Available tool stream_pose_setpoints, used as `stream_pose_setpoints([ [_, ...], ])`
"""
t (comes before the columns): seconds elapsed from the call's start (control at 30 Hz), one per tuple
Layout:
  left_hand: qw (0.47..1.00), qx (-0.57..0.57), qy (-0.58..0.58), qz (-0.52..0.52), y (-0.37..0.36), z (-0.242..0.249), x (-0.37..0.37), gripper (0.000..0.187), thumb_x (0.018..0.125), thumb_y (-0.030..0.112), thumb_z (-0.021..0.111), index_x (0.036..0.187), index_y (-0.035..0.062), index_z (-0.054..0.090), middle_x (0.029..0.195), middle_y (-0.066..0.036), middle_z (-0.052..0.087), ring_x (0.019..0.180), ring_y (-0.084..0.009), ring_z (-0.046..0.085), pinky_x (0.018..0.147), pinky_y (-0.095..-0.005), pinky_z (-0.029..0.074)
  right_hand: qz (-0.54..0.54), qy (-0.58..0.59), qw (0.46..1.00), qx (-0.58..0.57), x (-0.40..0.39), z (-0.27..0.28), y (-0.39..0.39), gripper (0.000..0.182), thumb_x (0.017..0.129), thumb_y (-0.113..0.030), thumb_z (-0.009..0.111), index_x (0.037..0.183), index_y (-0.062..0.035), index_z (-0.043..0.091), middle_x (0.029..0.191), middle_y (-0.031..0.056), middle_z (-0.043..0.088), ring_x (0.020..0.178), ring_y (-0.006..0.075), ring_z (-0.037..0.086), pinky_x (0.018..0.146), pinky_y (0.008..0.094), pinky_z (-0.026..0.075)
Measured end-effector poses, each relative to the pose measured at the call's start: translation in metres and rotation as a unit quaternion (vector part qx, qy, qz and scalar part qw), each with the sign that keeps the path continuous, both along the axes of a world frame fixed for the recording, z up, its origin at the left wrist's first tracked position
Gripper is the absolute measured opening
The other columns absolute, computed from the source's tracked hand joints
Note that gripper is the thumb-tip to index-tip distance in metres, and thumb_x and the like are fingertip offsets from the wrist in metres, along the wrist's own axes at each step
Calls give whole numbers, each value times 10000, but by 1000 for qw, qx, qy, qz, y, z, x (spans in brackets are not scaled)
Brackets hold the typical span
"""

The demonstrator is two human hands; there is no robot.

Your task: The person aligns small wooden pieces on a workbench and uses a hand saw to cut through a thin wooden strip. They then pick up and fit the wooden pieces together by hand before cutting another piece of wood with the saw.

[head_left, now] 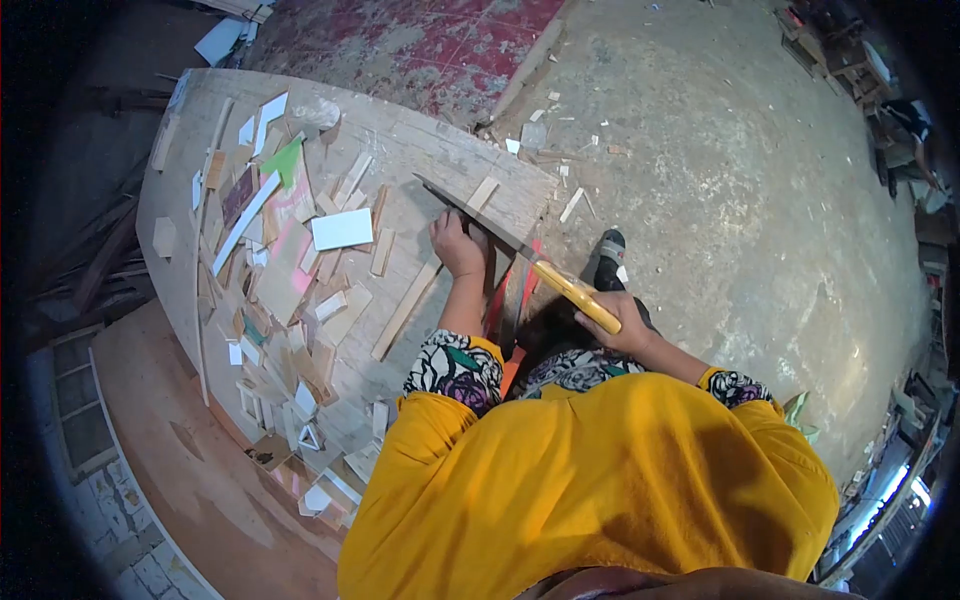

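My right hand (625,322) is closed round the yellow handle of a hand saw (575,293). Its dark blade slants up and left, crossing over a narrow wooden strip (408,312). With fingers curled, my left hand (458,246) grips that strip just below the blade and presses it to the wooden board. The strip's far end shows beyond the saw. Whether the teeth have cut into the wood is hidden from this angle.
A large wooden board (375,120) lies under the work. Many offcuts cover its left part, among them a white block (342,229) and a green piece (285,160). My shoe (611,250) stands on the concrete floor (720,180), where wood scraps are scattered.
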State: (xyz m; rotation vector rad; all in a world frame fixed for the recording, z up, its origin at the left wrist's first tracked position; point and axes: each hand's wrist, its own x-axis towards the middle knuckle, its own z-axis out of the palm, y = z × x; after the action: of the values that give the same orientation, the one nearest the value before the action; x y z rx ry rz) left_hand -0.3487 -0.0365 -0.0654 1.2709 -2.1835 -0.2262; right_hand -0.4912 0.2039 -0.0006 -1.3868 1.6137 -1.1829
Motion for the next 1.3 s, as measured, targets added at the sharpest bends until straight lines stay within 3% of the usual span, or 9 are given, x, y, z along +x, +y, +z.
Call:
stream_pose_setpoints([
  [0.2, 999, 30, 12, -5, 6, 4, -1, 187, 632, 62, 559, 805, -1, 592, 964, -177, 590, 894, -365, 507, 804, -407, 427, -34, -12, 999, 1, 14, -27, -72, 156, 778, -212, 653, 825, -72, 604, 719, 145, 588, 643, 359, 569, 554, 372, 456],
  [0.43, 1000, 6, 9, 4, -5, -7, -2, 230, 612, 22, 557, 836, -6, 603, 998, -182, 594, 910, -361, 509, 831, -413, 426, -48, -33, 996, -67, 12, -16, -27, 114, 784, -175, 641, 808, -74, 593, 684, 159, 574, 623, 358, 568, 558, 372, 463],
  [0.67, 999, 28, 11, 14, 0, 1, -2, 213, 621, 33, 550, 825, 4, 601, 1006, -190, 593, 913, -362, 514, 834, -412, 424, 3, -47, 999, 14, 9, -29, -75, 170, 795, -191, 632, 763, -43, 553, 665, 186, 535, 603, 374, 534, 531, 387, 416],
  [0.8, 1000, 24, 4, -9, -2, 0, 1, 213, 632, 52, 552, 832, -3, 602, 990, -186, 595, 918, -362, 515, 835, -424, 420, -7, -88, 995, 52, 7, -17, -34, 123, 797, -148, 626, 815, -33, 586, 683, 171, 569, 635, 370, 564, 577, 371, 452],
  [0.93, 999, 0, 34, -6, -2, 0, -2, 208, 631, 61, 563, 825, -3, 601, 976, -183, 596, 895, -360, 516, 813, -423, 422, -24, -36, 999, -21, 11, -11, -39, 141, 797, -157, 625, 855, -32, 598, 709, 180, 585, 681, 375, 586, 598, 378, 462],
  [1.03, 999, 3, 40, 4, 0, 2, -4, 177, 631, 37, 540, 796, -1, 590, 959, -183, 594, 875, -364, 512, 799, -425, 425, -10, 37, 996, 77, 11, -12, -81, 178, 802, -207, 621, 847, -37, 590, 705, 190, 570, 666, 379, 571, 582, 383, 453],
  [1.13, 999, 7, 42, 16, 0, 1, -5, 158, 625, 29, 532, 772, -2, 578, 955, -188, 593, 866, -369, 510, 795, -429, 428, -16, -22, 1000, -6, 9, -10, -89, 206, 805, -188, 618, 744, -7, 540, 637, 172, 503, 534, 297, 498, 530, 359, 396],
  [1.2, 999, 2, 38, 23, 6, -1, -6, 157, 620, 20, 535, 769, -8, 576, 952, -187, 593, 855, -367, 510, 790, -427, 433, 1, -27, 999, 18, 7, -20, -80, 222, 795, -245, 630, 825, -34, 568, 684, 193, 541, 632, 380, 539, 553, 389, 433],
  [1.3, 999, 20, 37, -5, 29, 0, -5, 190, 622, 23, 540, 801, -2, 597, 955, -180, 594, 867, -366, 513, 793, -422, 434, 9, -1, 1000, 11, 13, -16, -50, 169, 784, -200, 629, 817, -47, 565, 685, 179, 546, 637, 375, 541, 556, 385, 436],
])
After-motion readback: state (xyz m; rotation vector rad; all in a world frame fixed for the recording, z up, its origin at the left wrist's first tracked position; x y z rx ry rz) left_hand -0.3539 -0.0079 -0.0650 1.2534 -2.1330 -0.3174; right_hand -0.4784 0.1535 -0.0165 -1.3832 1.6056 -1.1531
